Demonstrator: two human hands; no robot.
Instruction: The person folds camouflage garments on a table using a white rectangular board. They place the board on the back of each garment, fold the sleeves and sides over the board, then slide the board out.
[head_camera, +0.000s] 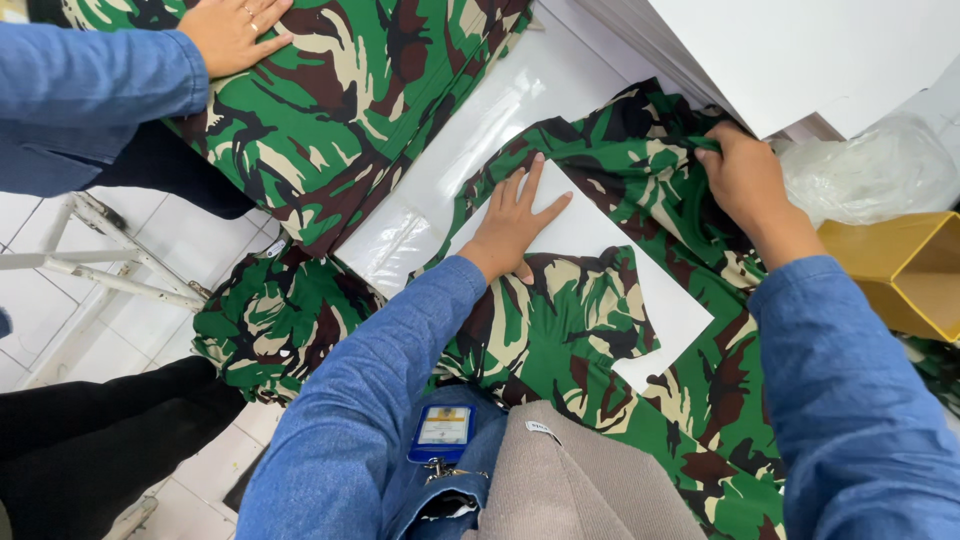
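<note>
A camouflage garment (640, 150) in green, brown and cream lies spread on a white table in front of me. On it rests a white rectangular board (600, 235), partly covered by a folded flap of the garment (570, 320). My left hand (512, 218) presses flat on the board with fingers apart. My right hand (745, 178) pinches the garment's far edge beside a stack of white sheets.
Another person's hand (228, 32) in a blue sleeve rests on a second camouflage garment (330, 110) at the upper left. A stack of white sheets (800, 50), a clear plastic bag (870, 170) and a yellow box (905, 270) stand at right. More camouflage cloth (270, 320) hangs off the table edge.
</note>
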